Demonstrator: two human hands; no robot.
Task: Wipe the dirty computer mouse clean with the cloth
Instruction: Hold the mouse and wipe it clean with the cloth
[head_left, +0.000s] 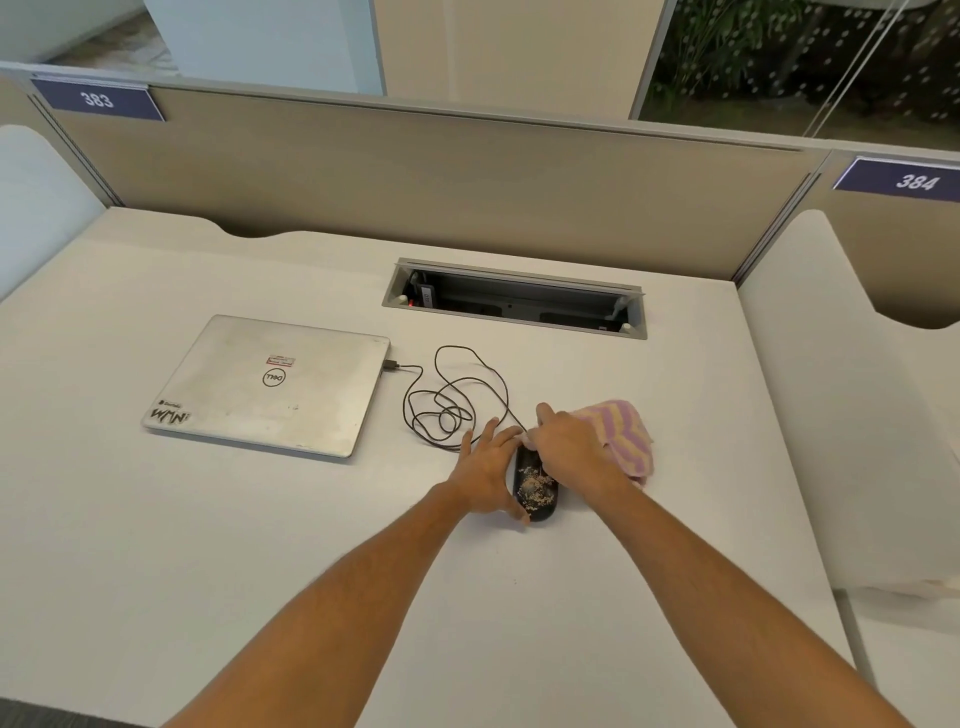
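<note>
Black mouse (537, 491) lies between left hand (485, 467), holding its side, and right hand (569, 441) clutching cloth (623, 431).

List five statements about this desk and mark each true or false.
1. The mouse is dirty on top. True.
2. The laptop is open. False: its lid is shut.
3. The right hand holds the cloth. True.
4. The left hand rests on the laptop. False: it holds the mouse.
5. The cable plugs into the laptop. True.
</note>
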